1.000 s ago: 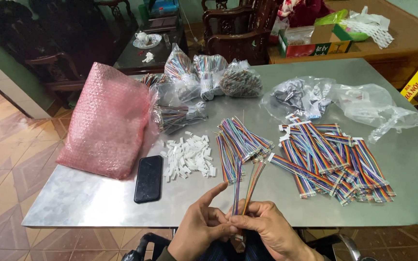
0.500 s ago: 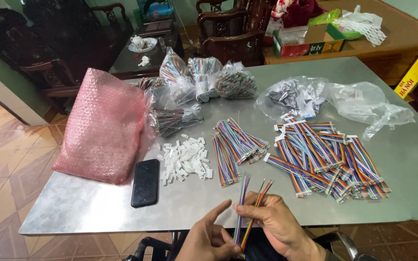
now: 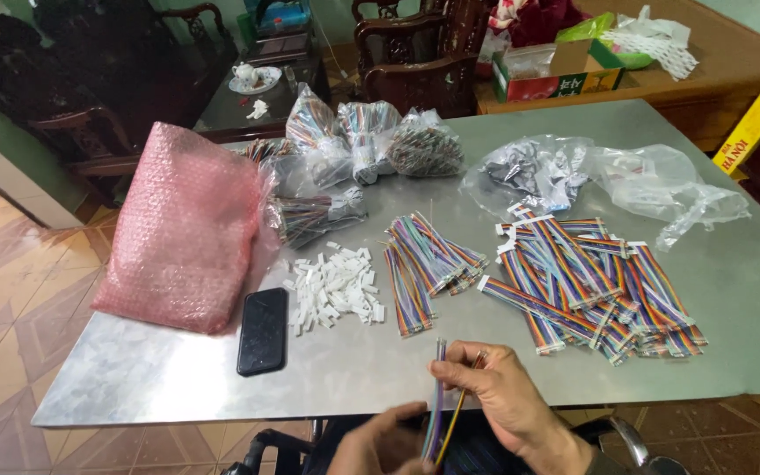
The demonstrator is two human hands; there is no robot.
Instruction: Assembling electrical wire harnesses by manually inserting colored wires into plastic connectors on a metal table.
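Low at the near edge of the surface (image 3: pixel 160 369), the right hand (image 3: pixel 499 396) curls its fingers (image 3: pixel 464 362) around an upright rainbow ribbon cable (image 3: pixel 437 396); the left hand (image 3: pixel 380 444) pinches its lower end

The grey metal table (image 3: pixel 749 290) carries a pink bubble-wrap bag (image 3: pixel 182 229), black phone (image 3: pixel 262 331), white connectors (image 3: pixel 336 286) and rainbow ribbon cables (image 3: pixel 591 281).

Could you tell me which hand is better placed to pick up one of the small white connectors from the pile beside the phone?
Left, probably: the left hand is nearer the white connectors, while the right hand grips the ribbon cable.
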